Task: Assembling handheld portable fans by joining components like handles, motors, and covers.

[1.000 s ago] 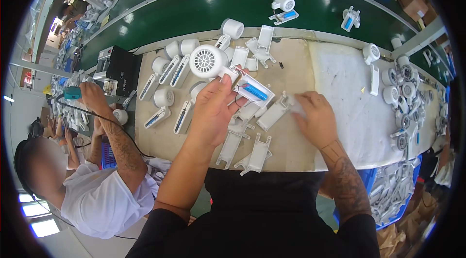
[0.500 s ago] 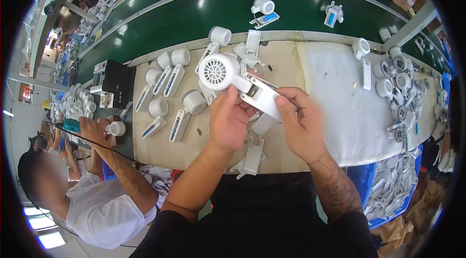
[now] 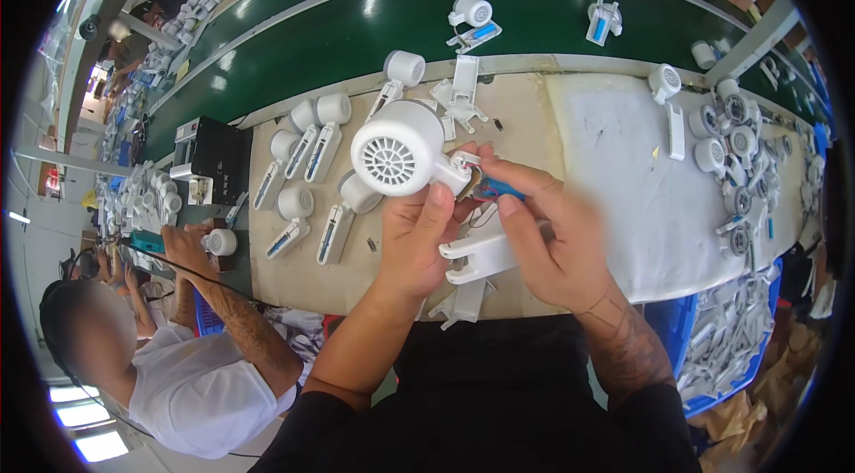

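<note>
A small white fan [image 3: 389, 152] with a round slotted grille is in my left hand [image 3: 414, 237], whose fingers and thumb close round its neck. My right hand [image 3: 561, 241], also closed, pinches a blue battery [image 3: 500, 189] between thumb and index finger, beside the fan's neck. Thin wires show near the battery. A white handle shell [image 3: 485, 252] lies apart from the neck, below the battery and against my right hand; its far end is hidden by the fingers.
Several fans with open handles [image 3: 334, 232] stand left on the bench. Loose white brackets [image 3: 463, 81] lie behind and in front of my hands. Finished-looking fan heads [image 3: 737, 142] crowd the right. A green conveyor [image 3: 374, 19] runs behind. A co-worker [image 3: 200, 375] sits left; a blue crate [image 3: 726, 339] stands right.
The white handle shell has come away from the fan's neck and now hangs lower, exposing the blue battery. The fan head has tilted, and fans on the conveyor have shifted slightly left.
</note>
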A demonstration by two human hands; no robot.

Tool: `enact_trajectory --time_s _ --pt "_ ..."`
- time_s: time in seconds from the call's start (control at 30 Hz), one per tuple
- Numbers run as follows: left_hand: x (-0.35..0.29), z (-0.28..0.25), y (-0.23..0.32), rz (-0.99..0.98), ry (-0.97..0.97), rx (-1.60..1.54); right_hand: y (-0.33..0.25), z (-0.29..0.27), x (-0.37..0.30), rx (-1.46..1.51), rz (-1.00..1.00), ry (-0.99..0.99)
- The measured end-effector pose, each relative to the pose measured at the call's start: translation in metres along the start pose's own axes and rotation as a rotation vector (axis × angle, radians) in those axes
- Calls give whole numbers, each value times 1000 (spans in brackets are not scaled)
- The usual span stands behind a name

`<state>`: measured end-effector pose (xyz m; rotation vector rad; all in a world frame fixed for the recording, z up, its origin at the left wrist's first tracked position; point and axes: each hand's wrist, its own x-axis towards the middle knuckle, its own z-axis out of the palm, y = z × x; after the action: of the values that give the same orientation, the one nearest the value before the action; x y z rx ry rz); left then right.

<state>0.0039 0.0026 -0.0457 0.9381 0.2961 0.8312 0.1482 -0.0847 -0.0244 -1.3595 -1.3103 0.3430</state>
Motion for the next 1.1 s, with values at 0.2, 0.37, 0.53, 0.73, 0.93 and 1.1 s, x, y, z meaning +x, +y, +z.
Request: enact_trajectory --time_s 0.2,0.37,0.53,0.73,0.93,1.1 --pt "-2 8 -1 36 -16 20 -7 -6 1 -203 -143 45" --pt "-4 0 -4 -53 60 67 0 -4 -2 -184 -101 -2" --pt "-1 -7 -2 -92 97 76 -2 -11 8 -213 -24 -143" --pt "-4 -7 -3 -86 103 -47 -10 -28 5 128 311 23" --pt "-4 7 -7 -106 90 -102 9 -2 -6 156 258 205" --pt "-5 6 -10 -104 18 -133 8 0 -1 -185 85 159"
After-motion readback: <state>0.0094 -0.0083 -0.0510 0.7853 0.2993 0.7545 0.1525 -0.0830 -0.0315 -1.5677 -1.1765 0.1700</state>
